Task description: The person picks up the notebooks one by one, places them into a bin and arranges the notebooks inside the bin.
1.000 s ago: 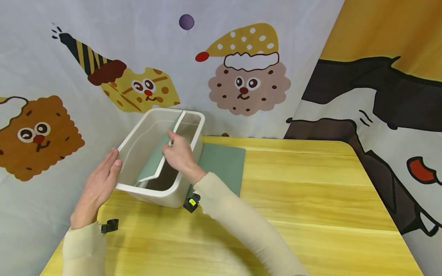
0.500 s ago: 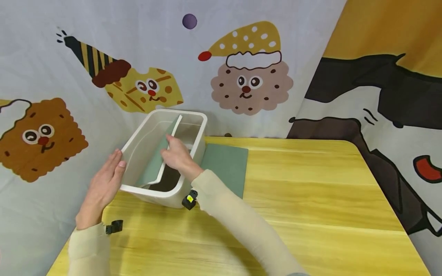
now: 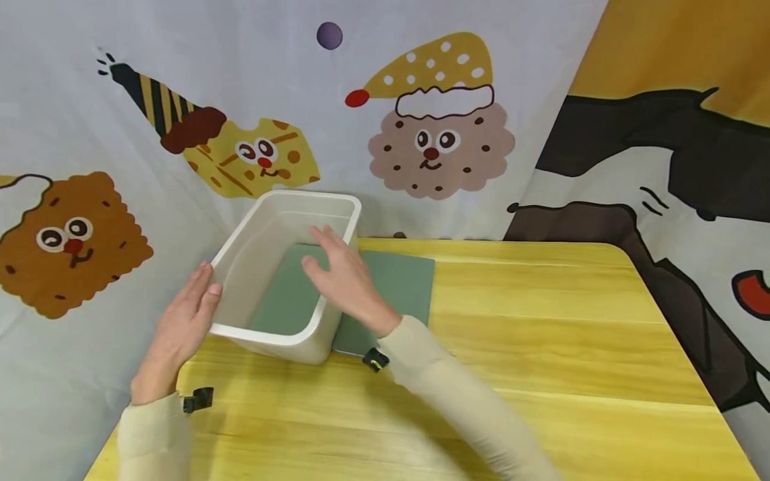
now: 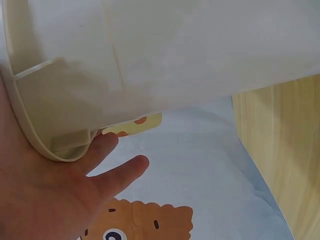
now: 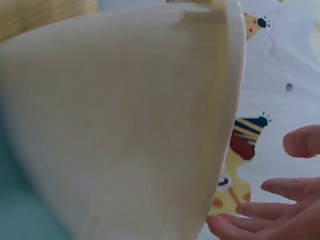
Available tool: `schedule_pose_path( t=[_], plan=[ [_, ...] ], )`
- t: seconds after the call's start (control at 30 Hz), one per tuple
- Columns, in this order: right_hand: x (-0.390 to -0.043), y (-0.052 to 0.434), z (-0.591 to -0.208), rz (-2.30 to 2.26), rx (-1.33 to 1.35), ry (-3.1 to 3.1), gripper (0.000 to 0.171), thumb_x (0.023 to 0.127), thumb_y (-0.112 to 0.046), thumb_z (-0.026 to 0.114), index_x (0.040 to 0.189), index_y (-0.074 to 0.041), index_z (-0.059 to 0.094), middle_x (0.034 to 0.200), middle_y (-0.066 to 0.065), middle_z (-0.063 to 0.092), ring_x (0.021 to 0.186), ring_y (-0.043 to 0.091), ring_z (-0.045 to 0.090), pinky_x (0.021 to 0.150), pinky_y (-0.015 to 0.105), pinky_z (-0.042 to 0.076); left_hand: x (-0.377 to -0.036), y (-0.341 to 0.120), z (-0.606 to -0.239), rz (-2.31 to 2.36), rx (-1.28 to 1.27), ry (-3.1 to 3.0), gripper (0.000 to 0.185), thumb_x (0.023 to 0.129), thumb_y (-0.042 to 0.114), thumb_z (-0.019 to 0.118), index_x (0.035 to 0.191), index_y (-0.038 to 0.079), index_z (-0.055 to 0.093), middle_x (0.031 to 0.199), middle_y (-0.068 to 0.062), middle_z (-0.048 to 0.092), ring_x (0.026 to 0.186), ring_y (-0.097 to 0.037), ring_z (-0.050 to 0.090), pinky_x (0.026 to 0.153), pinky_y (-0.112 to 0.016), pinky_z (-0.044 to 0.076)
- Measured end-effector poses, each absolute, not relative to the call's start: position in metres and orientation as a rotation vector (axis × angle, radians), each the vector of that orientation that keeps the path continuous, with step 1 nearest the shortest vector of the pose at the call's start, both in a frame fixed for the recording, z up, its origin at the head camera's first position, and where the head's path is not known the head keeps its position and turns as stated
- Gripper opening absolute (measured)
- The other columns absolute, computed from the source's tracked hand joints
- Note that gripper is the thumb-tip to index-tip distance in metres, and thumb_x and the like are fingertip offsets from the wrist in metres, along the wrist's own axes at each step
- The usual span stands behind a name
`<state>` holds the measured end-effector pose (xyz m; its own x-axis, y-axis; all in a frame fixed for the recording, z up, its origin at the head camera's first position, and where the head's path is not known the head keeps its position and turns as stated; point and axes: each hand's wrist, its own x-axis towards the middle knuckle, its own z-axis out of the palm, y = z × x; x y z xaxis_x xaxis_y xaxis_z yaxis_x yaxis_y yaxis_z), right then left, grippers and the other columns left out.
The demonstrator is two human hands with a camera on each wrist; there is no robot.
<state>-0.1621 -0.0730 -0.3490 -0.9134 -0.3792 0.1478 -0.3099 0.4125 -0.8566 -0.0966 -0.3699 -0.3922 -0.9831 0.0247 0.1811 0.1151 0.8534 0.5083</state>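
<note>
Bin (image 3: 273, 267) of white plastic stands at the far left corner of the yellow wooden table (image 3: 541, 347), close against the printed cloth backdrop (image 3: 180, 100); a green sheet (image 3: 283, 294) lies flat on its floor; a second green sheet (image 3: 397, 287) lies on the table just beside the bin on its right, partly under the right forearm; the left hand (image 3: 180, 327) rests flat against the bin's outer left wall near the front corner, fingers straight and close together, thumb tip at the rim; the left wrist view shows the same, the palm (image 4: 45, 200) against the curved corner of the bin (image 4: 175, 60) with two fingers reaching out past it, slightly apart; the right hand (image 3: 345, 280) hovers over the bin's right rim, fingers straight and loosely spread, pointing into the bin and holding nothing; whether it touches the rim cannot be told; the right wrist view shows relaxed, slightly parted fingertips (image 5: 280, 187) apart from the blurred bin wall (image 5: 125, 130); both sleeves are cream; a small black clip (image 3: 198, 399) sits at the left cuff and another (image 3: 374, 359) at the right
</note>
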Motion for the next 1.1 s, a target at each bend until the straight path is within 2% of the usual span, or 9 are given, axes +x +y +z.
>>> schedule_pose_path(
  t=[0.07, 0.23, 0.53, 0.73, 0.83, 0.97, 1.1],
  plan=[
    [-0.158, -0.059, -0.357, -1.592, -0.662, 2.568, 0.060, 0.105, -0.034, 0.053, 0.162, -0.020, 0.039, 0.170, 0.006, 0.026, 0.155, 0.028, 0.028, 0.124, 0.054, 0.023, -0.094, -0.373, -0.391, -0.802, -0.101, -2.852, 0.064, 0.115, 0.040, 0.027, 0.162, -0.003, 0.021, 0.169, -0.025, 0.016, 0.153, -0.051, 0.017, 0.119, -0.069, 0.016],
    [-0.147, -0.025, -0.375, -1.600, -0.688, 2.562, 0.063, 0.107, -0.043, 0.051, 0.163, -0.018, 0.036, 0.170, 0.006, 0.027, 0.155, 0.026, 0.026, 0.123, 0.053, 0.024, -0.088, -0.379, -0.387, -0.794, -0.074, -2.854, 0.064, 0.114, 0.040, 0.027, 0.164, 0.000, 0.020, 0.170, -0.024, 0.015, 0.153, -0.052, 0.016, 0.118, -0.072, 0.015],
    [-0.139, 0.043, -0.405, -1.382, -0.621, 2.700, 0.070, 0.107, -0.057, 0.045, 0.165, -0.022, 0.030, 0.170, 0.005, 0.027, 0.155, 0.029, 0.027, 0.122, 0.058, 0.025, -0.087, -0.381, -0.386, -0.810, -0.058, -2.876, 0.063, 0.114, 0.039, 0.028, 0.165, 0.002, 0.018, 0.171, -0.021, 0.012, 0.153, -0.052, 0.014, 0.116, -0.074, 0.013],
    [-0.144, 0.086, -0.438, -1.279, -0.492, 2.700, 0.069, 0.108, -0.049, 0.048, 0.166, -0.017, 0.026, 0.168, 0.014, 0.027, 0.153, 0.037, 0.028, 0.121, 0.062, 0.025, -0.091, -0.376, -0.386, -0.809, -0.060, -2.886, 0.064, 0.114, 0.040, 0.029, 0.165, 0.004, 0.018, 0.171, -0.020, 0.012, 0.152, -0.053, 0.015, 0.115, -0.076, 0.014],
    [-0.146, 0.101, -0.451, -1.260, -0.416, 2.631, 0.075, 0.108, -0.053, 0.046, 0.166, -0.012, 0.022, 0.168, 0.020, 0.026, 0.151, 0.043, 0.030, 0.120, 0.062, 0.026, -0.093, -0.374, -0.386, -0.818, -0.065, -2.886, 0.064, 0.114, 0.040, 0.029, 0.165, 0.004, 0.018, 0.171, -0.019, 0.012, 0.152, -0.053, 0.015, 0.114, -0.076, 0.014],
    [-0.147, 0.111, -0.463, -1.337, -0.252, 2.474, 0.083, 0.106, -0.059, 0.046, 0.167, -0.010, 0.018, 0.166, 0.024, 0.026, 0.147, 0.046, 0.037, 0.117, 0.062, 0.032, -0.094, -0.372, -0.388, -0.826, -0.076, -2.885, 0.064, 0.114, 0.039, 0.029, 0.165, 0.003, 0.018, 0.172, -0.019, 0.011, 0.153, -0.052, 0.014, 0.115, -0.075, 0.014],
    [-0.148, 0.108, -0.472, -1.498, -0.095, 2.326, 0.081, 0.106, -0.049, 0.052, 0.166, -0.008, 0.017, 0.166, 0.028, 0.024, 0.146, 0.045, 0.039, 0.114, 0.060, 0.038, -0.096, -0.370, -0.389, -0.822, -0.081, -2.888, 0.064, 0.114, 0.040, 0.029, 0.165, 0.003, 0.018, 0.172, -0.017, 0.011, 0.153, -0.052, 0.014, 0.115, -0.075, 0.014]
  ],
)
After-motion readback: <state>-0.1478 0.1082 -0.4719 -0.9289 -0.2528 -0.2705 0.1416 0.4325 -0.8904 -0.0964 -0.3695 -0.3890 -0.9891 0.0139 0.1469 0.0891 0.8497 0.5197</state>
